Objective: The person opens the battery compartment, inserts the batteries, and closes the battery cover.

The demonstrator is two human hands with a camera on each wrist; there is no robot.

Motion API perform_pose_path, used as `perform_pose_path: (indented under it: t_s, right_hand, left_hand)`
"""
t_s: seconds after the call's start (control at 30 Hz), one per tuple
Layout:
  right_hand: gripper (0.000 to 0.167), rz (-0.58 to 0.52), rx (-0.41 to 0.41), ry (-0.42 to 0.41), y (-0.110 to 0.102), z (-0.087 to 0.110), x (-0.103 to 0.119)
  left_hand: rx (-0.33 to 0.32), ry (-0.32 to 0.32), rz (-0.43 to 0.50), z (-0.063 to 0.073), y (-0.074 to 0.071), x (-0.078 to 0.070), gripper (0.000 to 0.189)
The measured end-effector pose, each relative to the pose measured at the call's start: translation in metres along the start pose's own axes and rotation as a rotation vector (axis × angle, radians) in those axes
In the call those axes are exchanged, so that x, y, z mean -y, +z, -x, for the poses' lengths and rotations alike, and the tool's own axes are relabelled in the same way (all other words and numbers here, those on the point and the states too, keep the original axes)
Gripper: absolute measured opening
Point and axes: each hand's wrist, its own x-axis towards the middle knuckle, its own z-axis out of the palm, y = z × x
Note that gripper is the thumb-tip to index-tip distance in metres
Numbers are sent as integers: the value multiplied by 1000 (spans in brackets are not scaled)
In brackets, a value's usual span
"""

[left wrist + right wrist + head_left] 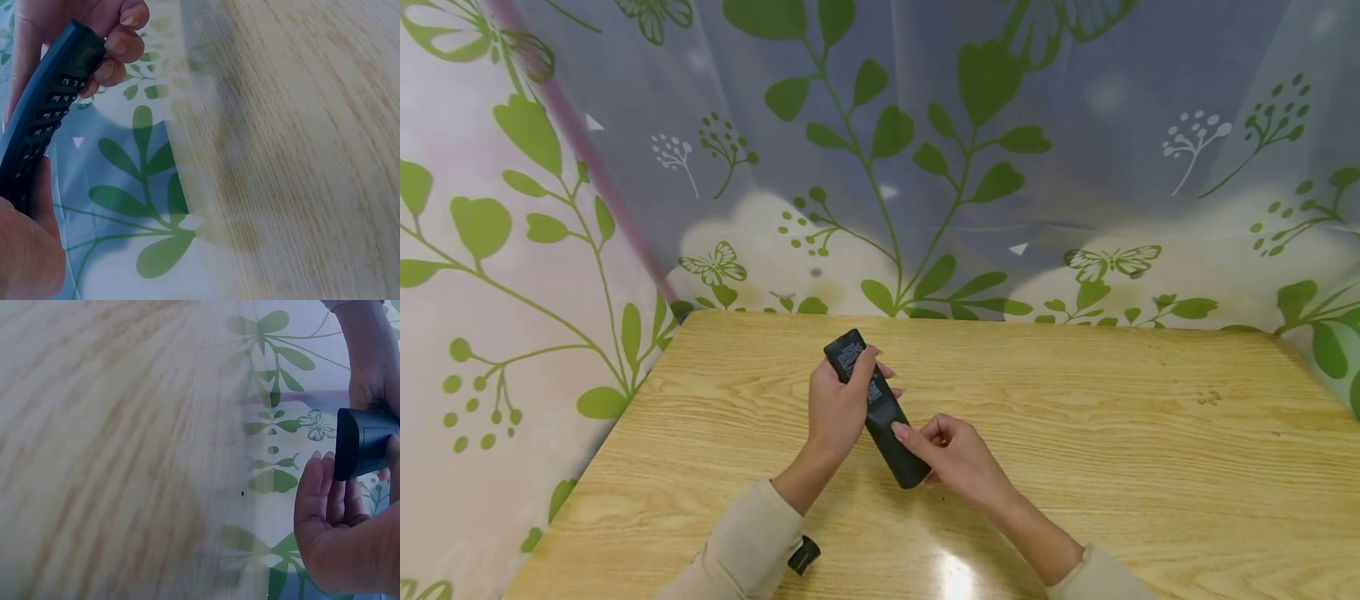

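Observation:
A black cordless phone handset (887, 421) is held tilted over the table, its back with printed labels facing up in the head view. My left hand (838, 404) grips the labelled end, thumb across the back and fingers round the far side. At the lower end, my right hand (962, 458) pinches the handset, its thumb on the plain back and its fingers curled beneath. Rows of keys show on the handset's underside (53, 112) in the left wrist view. The right wrist view shows the rounded end (350, 444) above the curled right fingers (312, 487).
The hands are above a wood-grain table (1112, 458). A leaf-and-butterfly printed cloth (925, 167) hangs behind it and along the left side. A small black object (805, 556) shows beside the left sleeve (745, 533).

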Motion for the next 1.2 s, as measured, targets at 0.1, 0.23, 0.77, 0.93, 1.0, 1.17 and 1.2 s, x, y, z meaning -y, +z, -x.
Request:
perform_pose_path:
  t_s: [0.1, 0.23, 0.77, 0.93, 1.0, 1.17, 1.2]
  right_hand:
    - [42, 21, -7, -30, 0, 2, 1]
    - [43, 102, -48, -64, 0, 5, 1]
    - [52, 592, -302, -521, 14, 23, 10]
    - [57, 665, -330, -561, 15, 23, 8]
    - [59, 687, -334, -577, 16, 23, 7]
    - [59, 731, -342, -609, 16, 23, 6]
    - [58, 735, -343, -615, 16, 22, 6]
  left_hand:
    - [4, -3, 3, -1, 0, 0, 32]
    - [5, 8, 2, -2, -1, 0, 33]
    - [-4, 9, 28, -2, -1, 1, 29]
    - [-1, 19, 50, -2, 0, 3, 35]
    - [0, 21, 61, -1, 1, 3, 36]
    - [-4, 24, 67, 1, 3, 2, 37]
    - [-6, 24, 68, 1, 3, 2, 35]
